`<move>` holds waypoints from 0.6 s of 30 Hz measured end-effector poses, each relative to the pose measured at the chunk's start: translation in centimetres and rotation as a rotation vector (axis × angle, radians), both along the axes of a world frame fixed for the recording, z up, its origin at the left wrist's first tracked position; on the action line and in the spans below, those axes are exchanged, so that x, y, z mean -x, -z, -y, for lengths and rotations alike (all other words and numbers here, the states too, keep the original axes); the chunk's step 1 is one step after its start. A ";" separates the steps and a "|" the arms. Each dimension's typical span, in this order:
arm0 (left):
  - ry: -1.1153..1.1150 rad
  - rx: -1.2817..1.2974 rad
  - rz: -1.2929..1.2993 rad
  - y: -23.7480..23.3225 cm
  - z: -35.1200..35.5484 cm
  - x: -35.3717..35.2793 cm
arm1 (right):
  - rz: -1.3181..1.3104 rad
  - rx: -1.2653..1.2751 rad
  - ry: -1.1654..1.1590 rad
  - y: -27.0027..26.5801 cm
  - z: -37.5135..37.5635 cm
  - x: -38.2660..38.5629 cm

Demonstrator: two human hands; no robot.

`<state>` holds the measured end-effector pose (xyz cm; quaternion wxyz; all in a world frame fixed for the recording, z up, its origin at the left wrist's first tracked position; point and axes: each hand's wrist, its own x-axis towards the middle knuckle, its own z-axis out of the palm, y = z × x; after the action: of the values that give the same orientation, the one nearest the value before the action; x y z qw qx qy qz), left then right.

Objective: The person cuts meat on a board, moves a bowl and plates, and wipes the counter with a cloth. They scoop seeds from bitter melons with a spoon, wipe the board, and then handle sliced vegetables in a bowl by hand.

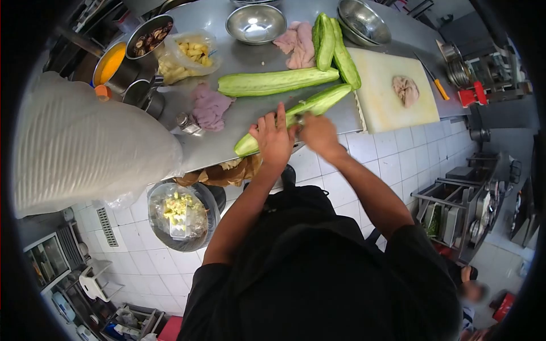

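A long pale-green gourd [327,98] lies slantwise along the front of the steel table. My left hand [273,136] is closed over its middle, with one finger stretched along the top. My right hand [321,135] is a fist at the gourd's near side, around a small metal tool [300,119]. Most of that tool is hidden by the fingers, so I cannot tell its kind. Just behind lies another long green gourd [273,83]. Two more gourds [325,45] rest side by side farther back, beside the cutting board.
The white cutting board [372,74] holds a crumpled cloth [405,91] and an orange-handled knife [441,88]. A pink cloth [210,106], a steel bowl [256,24] and a bag of yellow pieces [195,52] stand around the gourds. Below is a lined scrap bin [210,224].
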<state>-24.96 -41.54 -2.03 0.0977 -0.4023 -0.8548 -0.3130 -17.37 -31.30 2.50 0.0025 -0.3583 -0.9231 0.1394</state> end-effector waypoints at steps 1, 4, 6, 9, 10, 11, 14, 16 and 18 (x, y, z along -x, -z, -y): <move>0.013 0.013 -0.005 0.1 0.3 -0.1 | 0.036 0.081 -0.038 -0.9 0.9 0.3; 0.039 -0.035 0.022 -0.1 0.3 1.0 | -0.073 0.072 -0.017 0.1 -1.4 -0.2; 0.005 -0.037 0.050 -0.8 0.4 1.6 | 0.024 0.029 0.029 -0.5 -3.3 -0.1; -0.062 0.038 0.094 -0.9 5.0 2.6 | 0.031 0.040 0.149 -0.3 -4.5 -0.3; -0.027 0.009 0.131 -0.4 5.5 2.7 | 0.030 0.035 0.157 0.1 -4.5 -0.4; 0.003 -0.028 0.164 0.0 5.7 2.9 | 0.025 0.022 0.160 0.1 -4.6 -0.1; 0.041 -0.116 0.136 1.0 5.7 2.7 | 0.024 -0.001 0.157 0.3 -4.4 0.4; 0.027 -0.136 0.104 1.3 5.8 2.1 | 0.033 0.024 0.134 0.8 -3.4 0.3; -0.001 -0.151 0.090 1.6 5.1 1.9 | 0.032 0.058 0.104 0.5 -1.4 0.6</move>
<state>-26.90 -46.61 -3.67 0.0895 -0.3791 -0.8324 -0.3941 -17.95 -29.89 2.04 -0.0156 -0.4078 -0.8988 0.1602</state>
